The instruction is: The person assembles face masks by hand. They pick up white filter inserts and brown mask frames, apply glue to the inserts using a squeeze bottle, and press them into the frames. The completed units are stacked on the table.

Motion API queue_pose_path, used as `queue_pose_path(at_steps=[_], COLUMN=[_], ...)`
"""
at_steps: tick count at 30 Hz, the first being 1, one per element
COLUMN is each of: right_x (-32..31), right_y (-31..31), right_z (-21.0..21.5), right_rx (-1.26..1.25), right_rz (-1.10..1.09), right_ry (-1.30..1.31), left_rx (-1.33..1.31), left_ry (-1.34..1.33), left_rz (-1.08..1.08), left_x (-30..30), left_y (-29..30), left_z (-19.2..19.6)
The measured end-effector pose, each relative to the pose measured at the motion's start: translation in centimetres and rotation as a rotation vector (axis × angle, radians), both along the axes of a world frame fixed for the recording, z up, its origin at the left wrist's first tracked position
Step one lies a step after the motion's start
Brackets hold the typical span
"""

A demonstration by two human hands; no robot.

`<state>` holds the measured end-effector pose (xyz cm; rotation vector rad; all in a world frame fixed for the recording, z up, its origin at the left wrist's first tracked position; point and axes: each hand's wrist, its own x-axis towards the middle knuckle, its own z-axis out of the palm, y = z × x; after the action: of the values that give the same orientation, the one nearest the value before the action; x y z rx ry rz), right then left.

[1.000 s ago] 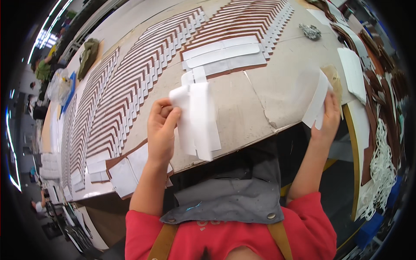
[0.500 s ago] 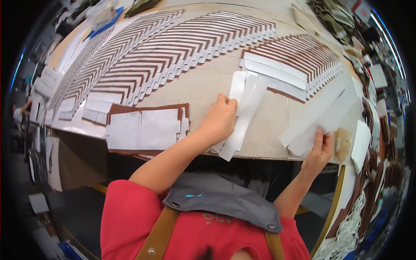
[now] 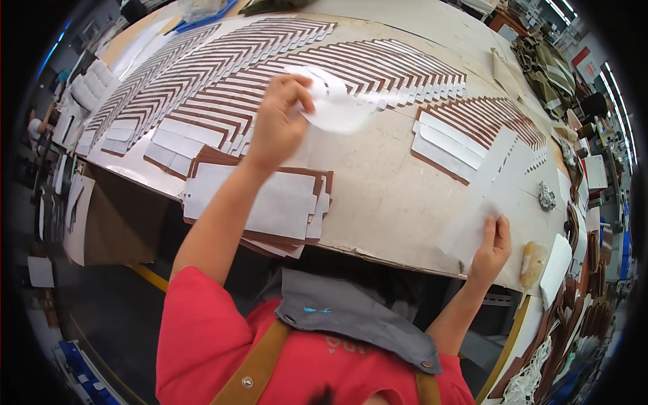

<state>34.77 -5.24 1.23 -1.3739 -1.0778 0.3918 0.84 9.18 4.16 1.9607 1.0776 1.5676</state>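
Note:
My left hand [image 3: 278, 125] is raised above the table's left half, fingers pinched on a white paper-like strip [image 3: 337, 111] that bends and blurs out to the right. Thumb and fingers of my right hand [image 3: 493, 248] grip the lower end of thin, see-through white strips [image 3: 482, 202], which reach up toward the smallest fan of pieces; how many strips it holds, I cannot tell. Below my left forearm lies a stack of brown panels with white facing [image 3: 253, 202]. Beyond the hands, overlapping brown-and-white pieces [image 3: 283, 81] spread in long fans over the table.
A smaller fan of brown-and-white pieces [image 3: 449, 145] lies right of centre. Near the right edge are a yellowish brush-like tool [image 3: 533, 263] and a crumpled grey lump [image 3: 546, 196]. Brown strips and white cord [image 3: 530, 371] hang at the lower right. Green fabric [image 3: 543, 71] is heaped at the far right.
My left hand has risen and moved left, away from the strips near the table's front edge, with a white strip in it. My right hand stays almost in place, still gripping its strips.

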Motion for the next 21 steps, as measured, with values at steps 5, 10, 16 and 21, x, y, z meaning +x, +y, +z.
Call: queue_pose_path(at_steps=[5,10,16,21], right_x=[-3.1,-4.3,-5.5,-6.4], right_y=[1.8,2.8,4.8,9.1], right_z=[1.5,1.9,2.8,5.0], right_rx=[0.006,-0.008,-0.100,-0.038], right_rz=[0.152,0.193,0.182,0.067], right_ry=[-0.070,-0.171,-0.333,-0.604], left_rx=[0.008,-0.318,-0.781,-0.862], left_ry=[-0.178,-0.409,-0.229,-0.189], left_rz=[-0.067,-0.059,0.070,0.067], left_x=[-3.5,-4.0,-5.5,-4.6], left_y=[4.3,5.7,5.3,4.4], left_z=[2.8,1.2,-5.4,-3.7])
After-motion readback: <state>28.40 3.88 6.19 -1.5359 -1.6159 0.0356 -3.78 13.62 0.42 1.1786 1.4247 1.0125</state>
